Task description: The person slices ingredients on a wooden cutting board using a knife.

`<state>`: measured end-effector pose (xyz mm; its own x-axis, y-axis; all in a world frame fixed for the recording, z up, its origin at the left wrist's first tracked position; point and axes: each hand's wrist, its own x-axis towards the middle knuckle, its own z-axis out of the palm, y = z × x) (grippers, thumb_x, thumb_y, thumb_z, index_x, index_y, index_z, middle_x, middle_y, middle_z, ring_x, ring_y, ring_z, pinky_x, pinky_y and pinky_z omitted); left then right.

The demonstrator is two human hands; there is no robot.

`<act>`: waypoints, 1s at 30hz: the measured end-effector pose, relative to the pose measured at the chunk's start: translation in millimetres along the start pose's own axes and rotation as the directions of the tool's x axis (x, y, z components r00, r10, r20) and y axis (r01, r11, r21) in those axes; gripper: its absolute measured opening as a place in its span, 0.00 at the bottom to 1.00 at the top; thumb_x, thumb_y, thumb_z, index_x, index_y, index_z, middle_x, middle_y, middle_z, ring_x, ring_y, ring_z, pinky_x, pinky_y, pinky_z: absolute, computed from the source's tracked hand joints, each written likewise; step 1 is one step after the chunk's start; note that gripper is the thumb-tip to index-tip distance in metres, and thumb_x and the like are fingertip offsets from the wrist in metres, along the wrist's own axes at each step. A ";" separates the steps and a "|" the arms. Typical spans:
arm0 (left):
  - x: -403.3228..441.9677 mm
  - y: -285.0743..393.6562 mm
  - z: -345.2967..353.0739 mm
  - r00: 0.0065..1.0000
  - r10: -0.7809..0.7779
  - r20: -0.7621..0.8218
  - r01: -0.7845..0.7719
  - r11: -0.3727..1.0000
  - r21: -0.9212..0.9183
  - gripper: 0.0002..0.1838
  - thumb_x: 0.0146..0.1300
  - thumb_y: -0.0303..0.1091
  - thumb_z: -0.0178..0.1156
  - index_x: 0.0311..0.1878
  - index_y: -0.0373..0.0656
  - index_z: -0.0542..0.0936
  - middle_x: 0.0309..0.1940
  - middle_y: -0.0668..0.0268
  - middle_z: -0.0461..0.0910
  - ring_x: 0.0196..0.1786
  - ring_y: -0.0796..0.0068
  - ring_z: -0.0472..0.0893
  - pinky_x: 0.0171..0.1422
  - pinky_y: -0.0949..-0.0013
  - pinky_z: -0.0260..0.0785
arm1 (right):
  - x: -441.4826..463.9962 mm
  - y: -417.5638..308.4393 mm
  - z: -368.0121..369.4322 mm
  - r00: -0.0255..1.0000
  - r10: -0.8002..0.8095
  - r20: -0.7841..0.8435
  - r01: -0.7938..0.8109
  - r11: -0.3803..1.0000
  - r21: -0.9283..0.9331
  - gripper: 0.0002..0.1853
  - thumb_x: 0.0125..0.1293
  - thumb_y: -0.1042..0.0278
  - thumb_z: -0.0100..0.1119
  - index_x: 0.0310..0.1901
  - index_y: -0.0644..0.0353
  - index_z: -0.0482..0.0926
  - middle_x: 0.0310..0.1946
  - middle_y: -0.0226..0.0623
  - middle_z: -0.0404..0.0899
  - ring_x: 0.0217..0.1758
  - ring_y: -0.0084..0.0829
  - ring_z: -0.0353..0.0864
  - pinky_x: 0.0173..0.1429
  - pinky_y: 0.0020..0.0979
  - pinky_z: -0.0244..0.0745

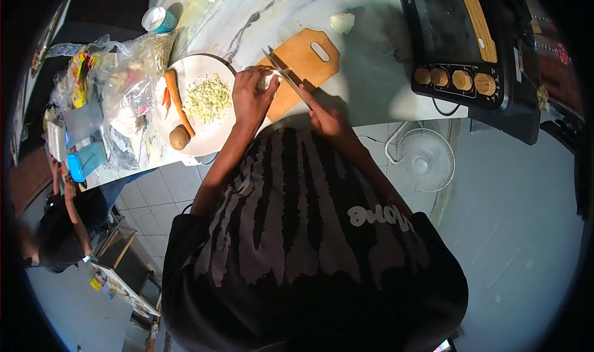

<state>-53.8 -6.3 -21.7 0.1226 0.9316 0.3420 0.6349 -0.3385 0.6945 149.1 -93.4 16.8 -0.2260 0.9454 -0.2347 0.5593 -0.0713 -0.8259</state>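
Note:
My left hand (252, 98) is closed around a white vegetable piece (268, 81), its fingers curled over it at the left side of the wooden cutting board (317, 72). Its exact kind cannot be made out. In my right hand (331, 124) is a knife (286, 75), its blade slanting up and left across the board, right beside the white piece. To the left, a white plate (207, 143) bears a pile of chopped pale-green vegetable (208, 99), a carrot (177, 104), red chillies (166, 100) and a brown potato (179, 138).
Another white vegetable piece (342, 22) lies beyond the board. A black toaster oven (455, 73) stands at right, a fan (425, 159) below. Plastic bags (128, 89), a white-lidded tub (159, 20) and a blue-lidded container (77, 167) sit left. Another person (68, 228) is at far left.

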 end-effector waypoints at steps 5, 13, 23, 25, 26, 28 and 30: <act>-2.4 4.6 -0.9 1.000 -0.003 -0.003 0.003 1.000 0.021 0.12 0.56 0.30 0.72 0.44 0.39 0.88 0.43 0.59 0.87 0.48 0.58 0.82 0.54 0.61 0.76 | 3.9 1.6 8.8 1.000 -0.002 0.015 0.004 0.995 -0.102 0.41 0.68 0.76 0.48 0.81 0.41 0.49 0.39 0.57 0.79 0.43 0.59 0.82 0.49 0.53 0.75; -4.5 5.8 -1.4 0.999 -0.041 -0.024 0.041 0.999 0.000 0.13 0.57 0.30 0.72 0.45 0.38 0.88 0.44 0.57 0.88 0.47 0.59 0.83 0.52 0.62 0.78 | 15.6 -4.2 19.8 0.998 0.040 0.054 -0.034 0.992 -0.122 0.42 0.71 0.76 0.48 0.82 0.45 0.42 0.47 0.61 0.79 0.43 0.61 0.80 0.48 0.52 0.74; -1.3 4.9 -5.1 0.998 -0.001 0.056 -0.004 0.997 0.082 0.13 0.57 0.29 0.72 0.45 0.36 0.88 0.44 0.58 0.87 0.47 0.60 0.82 0.53 0.62 0.76 | 16.0 -10.8 43.6 0.999 0.005 -0.037 -0.020 0.913 -0.408 0.48 0.63 0.79 0.53 0.82 0.53 0.39 0.38 0.63 0.79 0.34 0.58 0.84 0.40 0.53 0.81; -0.1 5.9 -6.9 0.996 -0.004 0.089 -0.004 0.996 0.093 0.13 0.57 0.29 0.71 0.44 0.35 0.88 0.43 0.58 0.87 0.48 0.59 0.81 0.54 0.62 0.76 | 17.1 -16.3 44.4 0.998 0.068 -0.017 -0.069 0.927 -0.369 0.48 0.63 0.79 0.50 0.82 0.51 0.38 0.41 0.64 0.78 0.36 0.61 0.83 0.43 0.55 0.78; 0.8 6.1 -7.8 0.994 -0.019 0.110 0.008 0.995 0.095 0.13 0.57 0.29 0.71 0.45 0.35 0.88 0.43 0.58 0.86 0.48 0.59 0.81 0.54 0.61 0.76 | 18.1 -18.7 44.0 0.992 0.125 0.008 -0.115 0.936 -0.334 0.48 0.63 0.79 0.48 0.83 0.49 0.37 0.43 0.65 0.77 0.39 0.64 0.82 0.46 0.58 0.75; 3.9 6.9 -9.5 0.990 -0.033 0.134 0.020 0.995 0.098 0.13 0.58 0.29 0.70 0.45 0.34 0.88 0.43 0.58 0.86 0.48 0.59 0.81 0.54 0.61 0.76 | 19.0 -19.3 45.4 0.992 0.129 0.002 -0.120 0.930 -0.347 0.48 0.63 0.79 0.47 0.83 0.49 0.37 0.43 0.65 0.77 0.40 0.64 0.81 0.46 0.58 0.75; 5.6 7.5 -10.3 0.985 -0.042 0.166 0.023 0.993 0.113 0.13 0.59 0.29 0.69 0.46 0.34 0.88 0.42 0.57 0.85 0.47 0.58 0.80 0.53 0.60 0.76 | 18.0 -22.2 44.7 0.991 0.137 -0.001 -0.129 0.924 -0.360 0.47 0.64 0.79 0.46 0.83 0.49 0.37 0.42 0.65 0.76 0.40 0.64 0.81 0.46 0.58 0.75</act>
<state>-56.2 -5.0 -8.1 0.2207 0.9539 0.2034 0.7197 -0.3000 0.6262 97.0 -88.9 7.9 -0.1460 0.9271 -0.3452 0.8328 -0.0732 -0.5487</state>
